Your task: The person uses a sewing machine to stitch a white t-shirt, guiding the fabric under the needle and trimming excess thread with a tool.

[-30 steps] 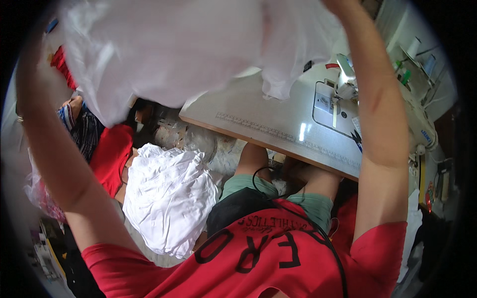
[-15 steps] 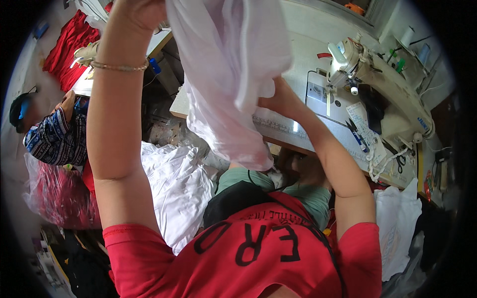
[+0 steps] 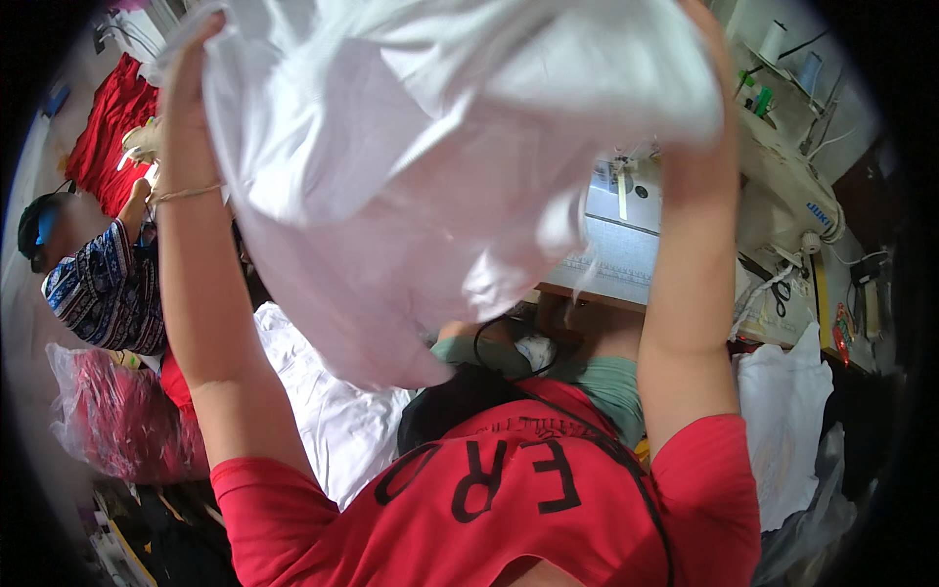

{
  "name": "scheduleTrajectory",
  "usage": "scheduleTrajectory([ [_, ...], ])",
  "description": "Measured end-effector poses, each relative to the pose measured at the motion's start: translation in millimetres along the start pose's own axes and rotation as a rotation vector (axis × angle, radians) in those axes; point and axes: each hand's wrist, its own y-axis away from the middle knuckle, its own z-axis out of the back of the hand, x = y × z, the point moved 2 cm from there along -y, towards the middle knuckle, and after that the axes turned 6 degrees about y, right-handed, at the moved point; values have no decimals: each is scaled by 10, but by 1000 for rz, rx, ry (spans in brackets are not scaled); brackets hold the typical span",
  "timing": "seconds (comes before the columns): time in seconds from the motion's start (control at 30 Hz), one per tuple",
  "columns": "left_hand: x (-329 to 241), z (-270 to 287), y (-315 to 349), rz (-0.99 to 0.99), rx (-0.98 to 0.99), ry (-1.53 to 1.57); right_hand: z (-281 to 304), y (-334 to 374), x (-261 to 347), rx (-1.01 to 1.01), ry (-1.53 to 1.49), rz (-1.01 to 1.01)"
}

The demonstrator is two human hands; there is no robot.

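Note:
A large piece of thin white cloth [image 3: 391, 186] hangs spread out between my raised arms, folded and partly blurred. My left hand [image 3: 189, 83] is closed on its left edge, near the top of the view. At the upper right, my right hand [image 3: 706, 39] holds up the other side; its fingers are mostly hidden or cut off by the upper edge. The cloth's lower end dangles above my lap. Behind it, the sewing machine [image 3: 787, 191] stands on its table [image 3: 611, 259], with the needle area partly covered by the cloth and my right forearm.
More white cloth [image 3: 328, 406] lies heaped left of my lap. White fabric [image 3: 778, 421] hangs at the right, below black-handled scissors [image 3: 781, 296] on the table. A co-worker in a patterned top [image 3: 112, 284] sits at the left, near red cloth [image 3: 112, 122] and a plastic-wrapped red bundle [image 3: 122, 416].
The white cloth has spread wider and swung across the view, covering much of the table. My right hand has risen from beside the table to the upper edge; my left hand has shifted left.

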Motion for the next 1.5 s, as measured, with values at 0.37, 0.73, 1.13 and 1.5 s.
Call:
scheduleTrajectory([
  [0.37, 2390, -125, 780, 248, 128, -1015, 314, 1101, -1092, 200, 1156, -163],
  [0.73, 2667, -1688, 1265, 3, 928, -949, 277, 2040, -1279, 250, 1464, 104],
  [1.13, 2427, -1491, 683, -101, 323, -539, -116, 1700, -1541, 140, 726, -150],
  [1.5, 2554, -2207, 296, -396, 407, -851, 273, 1713, -527, 170, 649, -253],
])
